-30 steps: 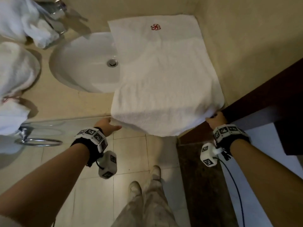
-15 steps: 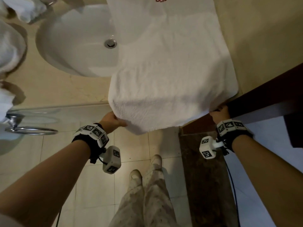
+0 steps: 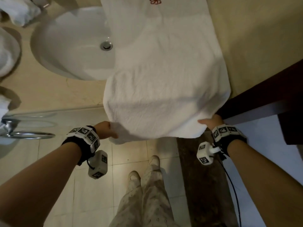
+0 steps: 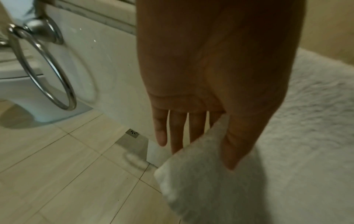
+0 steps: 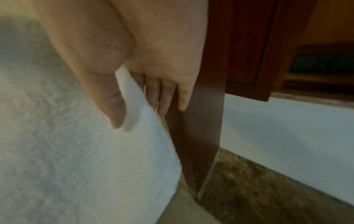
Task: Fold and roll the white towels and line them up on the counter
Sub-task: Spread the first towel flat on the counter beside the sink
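Note:
A large white towel [image 3: 164, 76] with a red flower mark lies flat on the beige counter [image 3: 49, 94], covering the right part of the sink, its near end hanging over the counter's front edge. My left hand [image 3: 109, 130] pinches the near left corner [image 4: 201, 174] between thumb and fingers. My right hand [image 3: 210, 122] pinches the near right corner [image 5: 138, 106] the same way, beside a dark wooden door frame [image 5: 203, 136]. The fingers under the cloth are partly hidden.
A round white sink [image 3: 72, 46] with a drain sits left of the towel. More white towels [image 3: 8, 51] lie on the far left of the counter. A chrome towel ring [image 3: 27, 135] hangs below the counter. My feet stand on the tiled floor.
Both hands have drawn the towel's near end toward me, so more of it hangs past the counter's edge. The grips stay on the same corners.

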Demonstrator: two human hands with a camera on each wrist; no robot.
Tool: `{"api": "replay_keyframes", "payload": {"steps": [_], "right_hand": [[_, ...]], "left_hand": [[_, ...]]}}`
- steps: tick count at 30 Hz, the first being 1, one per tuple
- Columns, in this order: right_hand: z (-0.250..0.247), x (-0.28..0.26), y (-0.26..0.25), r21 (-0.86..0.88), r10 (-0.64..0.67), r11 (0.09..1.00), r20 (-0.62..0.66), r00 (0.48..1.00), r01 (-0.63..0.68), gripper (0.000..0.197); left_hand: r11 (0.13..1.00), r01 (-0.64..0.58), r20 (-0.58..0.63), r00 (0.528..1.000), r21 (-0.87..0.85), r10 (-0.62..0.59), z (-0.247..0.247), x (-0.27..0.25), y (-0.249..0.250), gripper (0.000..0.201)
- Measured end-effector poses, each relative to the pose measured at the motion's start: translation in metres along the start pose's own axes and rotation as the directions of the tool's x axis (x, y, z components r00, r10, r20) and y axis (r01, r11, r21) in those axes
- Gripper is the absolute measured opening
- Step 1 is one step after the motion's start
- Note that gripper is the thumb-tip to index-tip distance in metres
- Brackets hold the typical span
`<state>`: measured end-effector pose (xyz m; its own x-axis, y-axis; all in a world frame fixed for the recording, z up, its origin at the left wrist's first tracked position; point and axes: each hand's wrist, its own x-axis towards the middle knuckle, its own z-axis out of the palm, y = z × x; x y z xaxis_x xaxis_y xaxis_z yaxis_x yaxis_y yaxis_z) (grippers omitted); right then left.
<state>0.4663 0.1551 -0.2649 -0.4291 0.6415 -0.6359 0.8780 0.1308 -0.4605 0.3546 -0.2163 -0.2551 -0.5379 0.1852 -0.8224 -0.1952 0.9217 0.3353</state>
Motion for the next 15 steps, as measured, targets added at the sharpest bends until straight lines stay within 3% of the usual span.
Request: {"api": "replay_keyframes", "payload": {"steps": [3,5,8,12,13,15], "right_hand": [[-0.010,-0.022,0.005,-0.229,0.003,0.973,0.068,0.998,0.013,0.045],[-0.022,-0.034,0.002,-0.289,0.010,0.957,0.129,0.992,0.027,0.040],[-0.044,-0.051,-0.011,-0.144,-0.015,0.989,0.068,0.998,0.025,0.039],[-0.071,-0.073,-0.046,0.031,-0.089,0.995,-0.040,0.995,0.090,0.021],[-0.077,-0.078,-0.057,0.064,-0.114,0.991,-0.093,0.989,0.120,0.017],[-0.091,-0.080,-0.079,0.189,-0.126,0.968,-0.193,0.973,0.163,0.030]], "left_hand": [[0.998,0.003,0.047,0.999,0.057,-0.005,-0.012,-0.017,0.009,0.045],[0.997,0.019,0.070,0.997,0.076,-0.024,-0.021,-0.028,0.015,0.030],[0.994,-0.010,0.048,0.999,0.105,0.005,-0.039,-0.046,0.025,0.014],[0.998,-0.058,0.005,0.998,0.022,0.057,-0.073,-0.067,0.049,0.015],[0.997,-0.075,-0.020,0.997,-0.009,0.074,-0.083,-0.072,0.057,0.014],[0.980,-0.159,-0.165,0.977,-0.123,0.138,-0.105,-0.078,0.073,0.017]]}}
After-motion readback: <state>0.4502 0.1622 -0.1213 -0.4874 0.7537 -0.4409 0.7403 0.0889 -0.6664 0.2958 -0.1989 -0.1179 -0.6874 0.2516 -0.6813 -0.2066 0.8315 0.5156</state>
